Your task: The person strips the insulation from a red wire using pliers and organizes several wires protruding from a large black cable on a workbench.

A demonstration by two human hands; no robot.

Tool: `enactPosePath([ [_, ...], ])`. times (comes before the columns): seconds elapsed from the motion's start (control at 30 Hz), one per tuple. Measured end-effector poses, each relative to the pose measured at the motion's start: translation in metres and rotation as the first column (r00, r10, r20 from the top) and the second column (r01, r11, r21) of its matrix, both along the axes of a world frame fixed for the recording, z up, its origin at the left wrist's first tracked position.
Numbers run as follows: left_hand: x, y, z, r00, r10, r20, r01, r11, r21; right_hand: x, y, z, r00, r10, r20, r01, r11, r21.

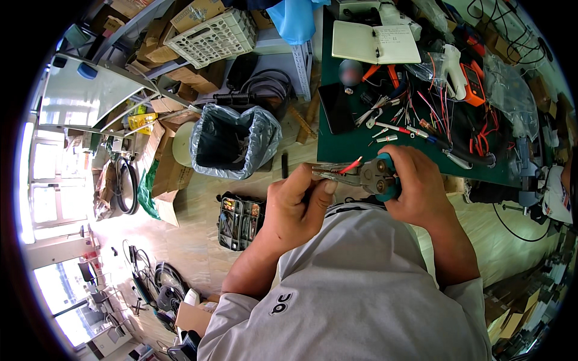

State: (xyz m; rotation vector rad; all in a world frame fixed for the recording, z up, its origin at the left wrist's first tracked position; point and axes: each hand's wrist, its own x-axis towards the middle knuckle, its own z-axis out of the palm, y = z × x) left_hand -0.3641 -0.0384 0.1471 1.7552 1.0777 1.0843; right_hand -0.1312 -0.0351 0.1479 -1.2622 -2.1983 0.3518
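Observation:
Teal-handled pliers [368, 175] are gripped in my right hand [421, 183], in front of my body. Their long metal jaws point left toward my left hand [295, 204]. A short red wire [350, 166] lies at the jaws, its bare end pointing up and right. My left thumb and fingers are closed in a pinch on the wire's other end, close to the jaw tips. The fingers partly hide that end. Beyond my hands, a green-topped workbench [361, 157] holds loose wires [430, 108], a red-and-white cable [394, 127] and metal sleeves [387, 138].
On the bench lie an open notebook [394, 45], a dark phone or tablet [337, 108], an orange meter [474, 85] and red-handled pliers [480, 144]. Left of the bench stands a lined bin [265, 135]. A compartment tool case [232, 219] sits on the floor beside my left arm.

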Motion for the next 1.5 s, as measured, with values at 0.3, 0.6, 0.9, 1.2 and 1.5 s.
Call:
enactPosePath([
  [0.3, 0.0, -0.002, 0.005, 0.999, -0.02, 0.038, 0.023, 0.997, -0.072, -0.002, 0.004, 0.005, 1.0, -0.005, 0.029, 0.002, 0.996, 0.087],
  [0.6, -0.006, 0.002, 0.008, 0.984, -0.13, 0.122, 0.151, 0.971, -0.183, 0.002, 0.005, 0.005, 0.998, 0.019, 0.058, -0.025, 0.994, 0.104],
  [0.9, -0.008, 0.004, 0.004, 0.974, -0.154, 0.168, 0.188, 0.959, -0.212, 0.004, 0.005, 0.006, 0.999, 0.026, 0.036, -0.028, 0.998, 0.062],
  [1.2, -0.002, 0.0, 0.011, 0.995, -0.098, 0.021, 0.1, 0.985, -0.14, -0.005, -0.006, -0.002, 0.997, -0.009, -0.08, 0.004, 0.998, -0.068],
  [1.5, -0.003, -0.002, 0.014, 0.988, -0.156, 0.0, 0.155, 0.981, -0.116, -0.006, -0.023, 0.007, 0.981, -0.027, -0.192, -0.023, 0.967, -0.253],
])
